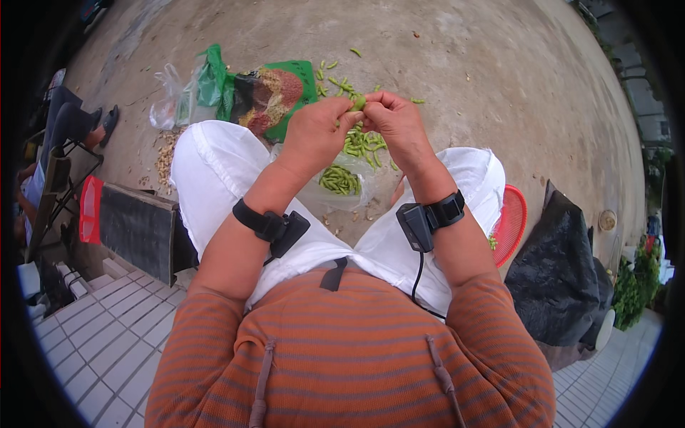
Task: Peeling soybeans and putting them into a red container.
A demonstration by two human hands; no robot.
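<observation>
Between the fingertips of both hands is a green bean pod (358, 103). My left hand (319, 125) pinches it from the left, and my right hand (394, 120) holds its other end. Below the hands, a pile of green pods (365, 145) lies on the concrete. Nearer my body, between the knees, more pods (340, 180) sit in a clear plastic bag (365, 176). Loose pods (342, 84) are scattered beyond the hands. The fingers partly hide the held pod.
A green printed sack (291, 80) and plastic bags (211, 85) lie beyond my left knee, with peanut shells (165, 155) nearby. A red basket (511, 227) is beside my right thigh, near a black plastic sheet (559, 273). Another person's legs (67, 115) show at far left.
</observation>
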